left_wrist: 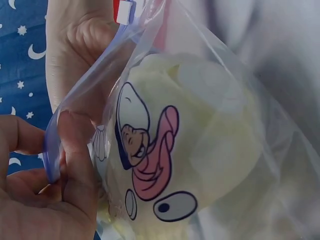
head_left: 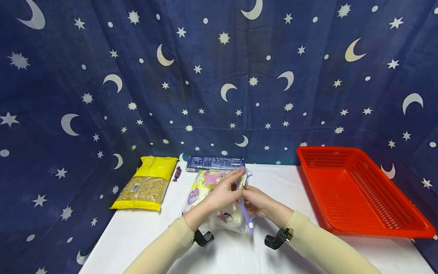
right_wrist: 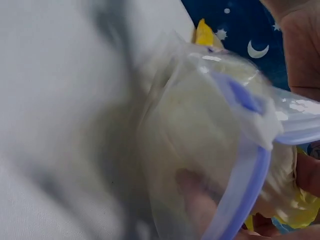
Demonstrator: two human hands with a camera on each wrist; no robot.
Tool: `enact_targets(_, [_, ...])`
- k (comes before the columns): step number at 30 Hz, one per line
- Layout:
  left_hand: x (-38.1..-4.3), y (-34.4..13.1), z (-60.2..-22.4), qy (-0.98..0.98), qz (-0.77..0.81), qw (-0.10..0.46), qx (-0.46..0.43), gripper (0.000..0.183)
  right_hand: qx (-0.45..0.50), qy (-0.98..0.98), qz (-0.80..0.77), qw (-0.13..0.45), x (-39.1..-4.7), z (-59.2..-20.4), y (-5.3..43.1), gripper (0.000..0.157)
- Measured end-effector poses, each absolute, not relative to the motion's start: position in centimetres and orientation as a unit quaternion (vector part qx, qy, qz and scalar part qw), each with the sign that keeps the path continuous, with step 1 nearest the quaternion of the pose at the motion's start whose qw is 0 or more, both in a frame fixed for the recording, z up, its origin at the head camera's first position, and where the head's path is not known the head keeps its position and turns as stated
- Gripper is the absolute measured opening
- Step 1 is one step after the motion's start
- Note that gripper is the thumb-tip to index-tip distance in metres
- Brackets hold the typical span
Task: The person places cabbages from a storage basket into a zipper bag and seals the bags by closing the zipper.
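A clear zip bag (head_left: 224,217) with cartoon prints and a purple zip strip (head_left: 243,209) lies on the table, its mouth towards the right. Inside it is a bulky pale bundle (left_wrist: 220,135) with some yellow; its kind is unclear through the plastic. My left hand (head_left: 224,192) pinches the strip near its far end, thumb and finger on either side (left_wrist: 42,185). At the bag's mouth, my right hand (head_left: 259,201) has curled fingers at the strip; one fingertip (right_wrist: 195,195) shows through the plastic. Its grip is partly hidden.
A yellow bag of pasta-like pieces (head_left: 143,184) lies at the left. Beside it is a small purple wrapped candy (head_left: 177,174). Behind the zip bag lies a flat blue box (head_left: 215,163). A red plastic basket (head_left: 316,205) stands at the right, and a starry curtain (head_left: 205,76) hangs behind.
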State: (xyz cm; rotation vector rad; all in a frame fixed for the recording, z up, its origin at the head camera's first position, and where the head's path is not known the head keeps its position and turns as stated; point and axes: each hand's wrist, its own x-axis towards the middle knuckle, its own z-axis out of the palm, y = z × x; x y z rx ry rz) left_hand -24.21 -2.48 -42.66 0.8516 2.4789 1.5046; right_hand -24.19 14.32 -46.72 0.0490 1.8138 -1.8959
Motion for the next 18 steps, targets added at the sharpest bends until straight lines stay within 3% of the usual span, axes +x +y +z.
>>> enact_targets(6, [-24.08, -2.4, -42.59, 0.817, 0.503, 0.063, 0.276, 0.076, 0.021, 0.654, -0.709, 0.264, -24.18, -46.69, 14.26, 0.038])
enact_targets(18, [-24.17, -2.47, -42.85, 0.82, 0.496, 0.062, 0.279, 0.077, -0.005, 0.657, -0.691, 0.302, -24.09, -46.75, 14.64, 0.052])
